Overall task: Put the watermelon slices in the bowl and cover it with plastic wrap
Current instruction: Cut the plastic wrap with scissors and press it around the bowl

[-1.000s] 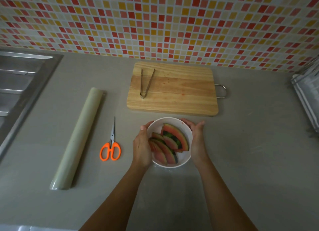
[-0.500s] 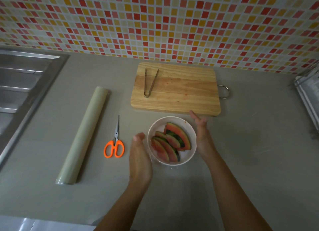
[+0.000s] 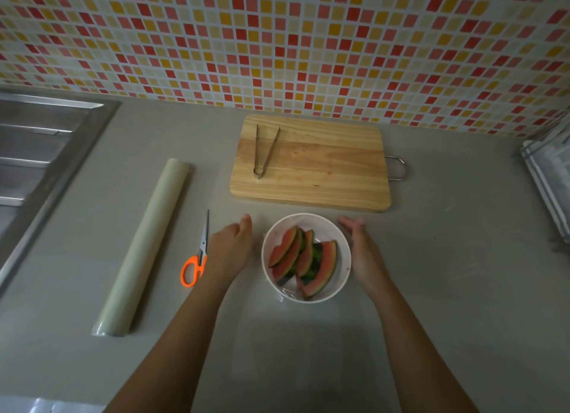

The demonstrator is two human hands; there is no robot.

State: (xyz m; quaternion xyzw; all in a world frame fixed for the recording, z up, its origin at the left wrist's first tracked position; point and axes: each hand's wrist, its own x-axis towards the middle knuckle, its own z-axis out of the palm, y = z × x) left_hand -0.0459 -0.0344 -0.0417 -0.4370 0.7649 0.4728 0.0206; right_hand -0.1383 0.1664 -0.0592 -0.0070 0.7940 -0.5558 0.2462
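Observation:
A white bowl (image 3: 343, 263) stands on the grey counter below the cutting board and holds several watermelon slices (image 3: 303, 260). A clear film shows at the bowl's near rim and runs toward me over the counter. My left hand (image 3: 229, 250) is flat and empty just left of the bowl, a small gap from its wall. My right hand (image 3: 362, 252) sits at the bowl's right side, fingers straight, holding nothing. The roll of plastic wrap (image 3: 145, 246) lies farther left on the counter.
Orange-handled scissors (image 3: 197, 257) lie between the roll and my left hand. A wooden cutting board (image 3: 324, 163) with metal tongs (image 3: 264, 152) is behind the bowl. A steel sink (image 3: 37, 166) is at far left, a rack (image 3: 549, 178) at far right.
Both hands let go of the bowl and moved outward to its sides. The slices inside now sit turned from how they lay before.

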